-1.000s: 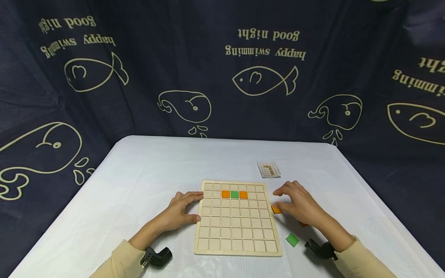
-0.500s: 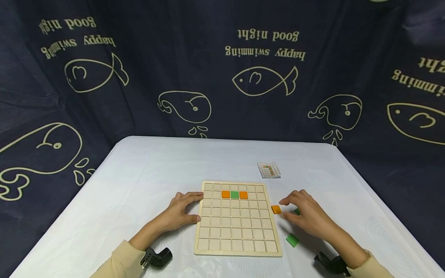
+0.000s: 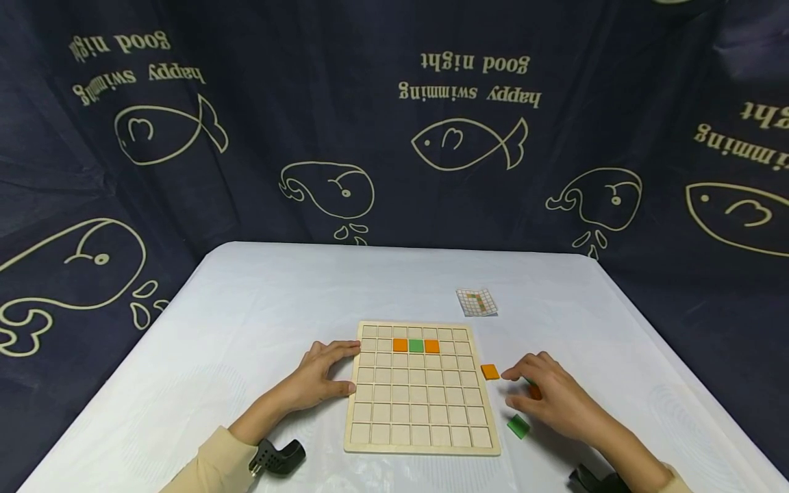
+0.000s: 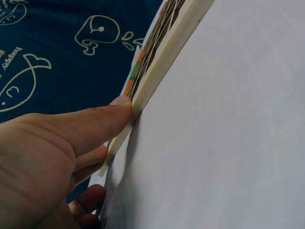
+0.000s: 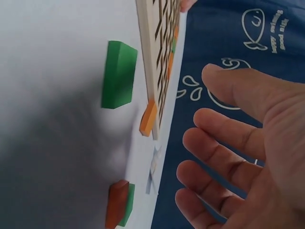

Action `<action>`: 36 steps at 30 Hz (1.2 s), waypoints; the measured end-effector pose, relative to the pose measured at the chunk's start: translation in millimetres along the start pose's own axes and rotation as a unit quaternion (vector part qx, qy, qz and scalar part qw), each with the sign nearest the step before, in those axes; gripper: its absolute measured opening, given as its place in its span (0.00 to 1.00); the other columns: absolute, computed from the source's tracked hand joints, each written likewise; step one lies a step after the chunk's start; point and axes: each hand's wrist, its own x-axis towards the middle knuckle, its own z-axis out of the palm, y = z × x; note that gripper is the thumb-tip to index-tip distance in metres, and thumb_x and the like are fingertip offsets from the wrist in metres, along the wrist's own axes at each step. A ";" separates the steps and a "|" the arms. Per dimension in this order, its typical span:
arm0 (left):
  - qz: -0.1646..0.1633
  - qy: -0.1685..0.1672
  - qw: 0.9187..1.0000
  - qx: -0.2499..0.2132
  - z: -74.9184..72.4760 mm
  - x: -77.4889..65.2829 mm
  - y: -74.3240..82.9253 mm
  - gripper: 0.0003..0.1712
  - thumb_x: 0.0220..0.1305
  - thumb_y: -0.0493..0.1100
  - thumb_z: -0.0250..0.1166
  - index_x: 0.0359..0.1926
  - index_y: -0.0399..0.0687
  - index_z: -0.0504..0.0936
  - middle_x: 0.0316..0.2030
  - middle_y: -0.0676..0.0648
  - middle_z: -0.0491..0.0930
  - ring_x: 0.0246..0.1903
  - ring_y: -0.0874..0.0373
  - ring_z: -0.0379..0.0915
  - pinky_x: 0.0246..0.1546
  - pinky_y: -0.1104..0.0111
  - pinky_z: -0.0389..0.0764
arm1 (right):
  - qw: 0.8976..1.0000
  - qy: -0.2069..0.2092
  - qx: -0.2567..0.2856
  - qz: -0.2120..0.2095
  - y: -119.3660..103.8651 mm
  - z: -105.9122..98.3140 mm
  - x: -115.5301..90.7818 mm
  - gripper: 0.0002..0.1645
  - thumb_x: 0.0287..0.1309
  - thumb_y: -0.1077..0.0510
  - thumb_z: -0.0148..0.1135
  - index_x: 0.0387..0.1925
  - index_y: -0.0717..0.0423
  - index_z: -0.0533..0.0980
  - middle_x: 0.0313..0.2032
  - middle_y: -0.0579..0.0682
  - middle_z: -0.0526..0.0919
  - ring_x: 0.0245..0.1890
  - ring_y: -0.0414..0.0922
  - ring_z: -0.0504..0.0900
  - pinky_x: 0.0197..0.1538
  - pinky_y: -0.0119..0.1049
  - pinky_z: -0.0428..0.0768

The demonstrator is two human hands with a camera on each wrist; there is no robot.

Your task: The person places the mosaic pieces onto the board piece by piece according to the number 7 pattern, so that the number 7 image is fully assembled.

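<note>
A wooden grid board (image 3: 408,394) lies on the table, with two orange tiles (image 3: 400,345) and a green tile (image 3: 416,346) between them in its second row from the far side. My left hand (image 3: 314,378) rests its thumb and fingertips against the board's left edge. Over the table to the right of the board is my right hand (image 3: 551,397), fingers loosely bent and holding nothing. Below it, a red-orange tile (image 5: 116,205) stands beside another green tile (image 5: 128,205), both mostly hidden by the hand in the head view.
One loose orange tile (image 3: 490,372) lies close by the board's right edge, and a loose green tile (image 3: 518,426) is nearer to me. A small pattern card (image 3: 477,302) sits beyond the board's far right corner. A dark printed curtain (image 3: 382,137) hangs behind the table.
My right hand has moved right and back toward me, leaving the loose orange tile by the board fully uncovered. The left hand and the board have stayed put.
</note>
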 end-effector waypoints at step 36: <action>-0.008 -0.002 1.000 -0.009 1.6 0.8 0.3 0.37 0.52 0.51 0.70 0.63 0.50 0.71 0.67 0.53 0.64 0.45 0.57 0.53 0.47 0.64 0.54 | 0.986 -0.006 -0.028 -0.162 29.2 7.2 -26.6 0.22 0.34 0.51 0.77 0.37 0.38 0.80 0.39 0.28 0.74 0.43 0.29 0.63 0.46 0.26 0.61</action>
